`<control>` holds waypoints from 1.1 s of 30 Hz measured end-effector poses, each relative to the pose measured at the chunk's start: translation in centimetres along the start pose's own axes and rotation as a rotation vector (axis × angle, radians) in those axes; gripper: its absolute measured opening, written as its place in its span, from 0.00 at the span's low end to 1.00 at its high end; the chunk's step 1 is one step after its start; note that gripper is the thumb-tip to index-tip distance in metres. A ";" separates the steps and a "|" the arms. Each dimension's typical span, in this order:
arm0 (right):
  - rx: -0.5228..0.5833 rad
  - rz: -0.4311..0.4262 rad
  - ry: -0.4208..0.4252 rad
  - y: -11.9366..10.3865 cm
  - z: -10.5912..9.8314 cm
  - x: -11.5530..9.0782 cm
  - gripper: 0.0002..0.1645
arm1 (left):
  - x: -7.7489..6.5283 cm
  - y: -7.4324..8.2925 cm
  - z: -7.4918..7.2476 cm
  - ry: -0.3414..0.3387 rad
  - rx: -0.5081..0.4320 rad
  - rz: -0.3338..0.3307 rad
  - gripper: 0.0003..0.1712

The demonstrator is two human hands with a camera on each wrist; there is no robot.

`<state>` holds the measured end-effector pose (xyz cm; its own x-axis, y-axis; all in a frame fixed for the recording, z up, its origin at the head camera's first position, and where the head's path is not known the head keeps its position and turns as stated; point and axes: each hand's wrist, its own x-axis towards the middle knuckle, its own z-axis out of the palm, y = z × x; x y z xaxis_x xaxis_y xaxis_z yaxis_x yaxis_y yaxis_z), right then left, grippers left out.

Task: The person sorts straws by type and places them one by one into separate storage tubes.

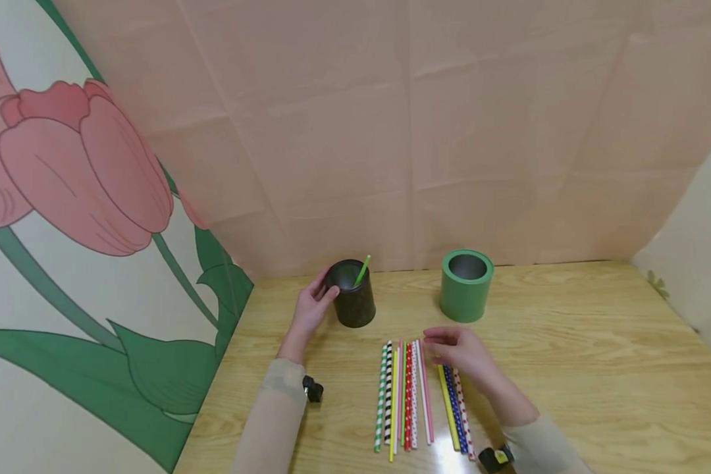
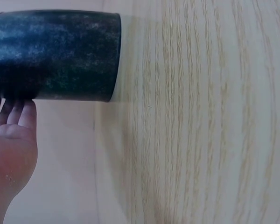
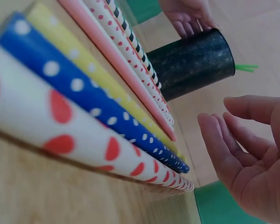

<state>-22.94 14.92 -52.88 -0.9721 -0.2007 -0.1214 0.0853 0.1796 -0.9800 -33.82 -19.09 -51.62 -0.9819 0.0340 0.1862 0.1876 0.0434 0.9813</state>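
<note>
Straws [image 1: 408, 395] lie in two groups on the desk [image 1: 592, 342] in the head view, all pointing roughly away from me. My left hand [image 1: 315, 306] grasps the black cup [image 1: 354, 308], thumb over the near side by the rim and fingers round the left side. The cup stands upright, with a green straw [image 1: 363, 270] leaning in it and rising past the rim. To its right, well apart, stands a green cup [image 1: 467, 296]. My right hand [image 1: 459, 352] is by the far ends of the straws, close to a pink straw [image 1: 427, 395] at the right edge of the larger group. Just right of that, the smaller group holds a yellow straw [image 1: 448, 408], a blue dotted straw [image 1: 455, 408] and a white straw with red dots [image 1: 464, 415].

From my left wrist, the black cup appears sideways, its wall dark and mottled. My fingers reach against its side, their tips hidden behind it.

From my right wrist, my fingers are released, gently bent, the thumb apart from them and nothing between. Dotted straws run large across the foreground, the black cup is beyond, and part of the green cup shows below my hand.
</note>
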 end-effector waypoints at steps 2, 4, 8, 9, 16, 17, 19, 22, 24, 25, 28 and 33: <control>-0.005 0.004 -0.007 0.1 0.1 -0.2 0.25 | 0.0 0.1 0.0 -0.005 -0.004 0.003 0.37; -0.004 0.009 -0.008 0.2 0.2 -0.2 0.25 | 0.0 0.1 0.0 -0.009 -0.009 0.004 0.37; -0.017 0.021 -0.003 0.3 0.4 -0.4 0.25 | -0.1 0.0 0.0 -0.010 -0.026 0.007 0.37; -0.021 0.025 -0.003 0.3 0.5 -0.5 0.25 | -0.2 0.0 0.0 -0.009 -0.026 0.009 0.36; -0.040 0.030 -0.011 0.0 0.8 -0.8 0.25 | -0.2 -0.1 0.1 0.006 -0.017 0.012 0.36; -0.038 0.028 -0.009 0.0 0.8 -0.8 0.25 | -0.2 -0.1 0.1 0.006 -0.016 0.012 0.36; -0.031 0.028 -0.005 0.0 0.9 -0.8 0.25 | -0.2 0.0 0.1 0.006 -0.018 0.011 0.36; -0.025 0.029 -0.005 0.0 1.0 -0.8 0.25 | -0.1 0.1 0.1 0.005 -0.023 0.011 0.36; -0.017 0.037 -0.004 -0.1 1.1 -0.9 0.25 | -0.1 0.1 0.1 0.004 -0.028 0.011 0.36; -0.018 0.040 -0.006 -0.1 1.2 -0.9 0.25 | -0.1 0.1 0.1 0.002 -0.026 0.014 0.37; -0.017 0.053 -0.005 -0.1 1.3 -1.1 0.25 | -0.2 0.1 0.2 -0.005 -0.024 0.017 0.37; -0.022 0.078 0.003 0.1 1.4 -1.3 0.23 | -0.3 0.3 0.2 -0.002 -0.004 0.013 0.37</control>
<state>-21.36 13.81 -53.04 -0.9634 -0.1820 -0.1967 0.1560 0.2160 -0.9638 -33.45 -18.91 -51.39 -0.9793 0.0367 0.1989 0.2003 0.0385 0.9790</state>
